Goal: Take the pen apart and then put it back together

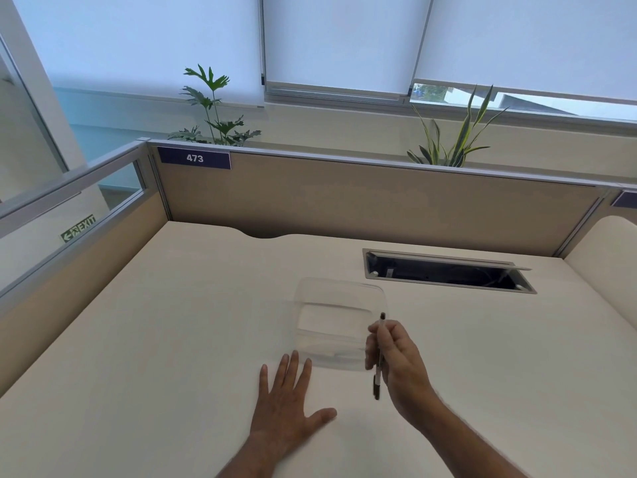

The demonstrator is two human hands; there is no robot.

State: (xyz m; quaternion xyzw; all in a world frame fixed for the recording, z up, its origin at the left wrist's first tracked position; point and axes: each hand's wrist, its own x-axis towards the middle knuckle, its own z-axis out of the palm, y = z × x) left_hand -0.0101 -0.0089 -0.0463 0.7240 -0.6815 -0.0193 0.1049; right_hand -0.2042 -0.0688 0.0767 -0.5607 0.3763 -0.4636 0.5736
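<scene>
Gripping a slim pen, right hand beside clear rounded-square tray.

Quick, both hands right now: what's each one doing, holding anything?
Left hand: open, flat on the desk, fingers spread, holding nothing.
Right hand: closed around the pen, which looks to be in one piece, beside the clear container.

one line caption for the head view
Right hand holds a pen beside a clear container; left hand flat on desk.

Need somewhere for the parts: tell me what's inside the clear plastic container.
The clear plastic container looks empty; the right hand and dark pen cover its near right corner.
</scene>
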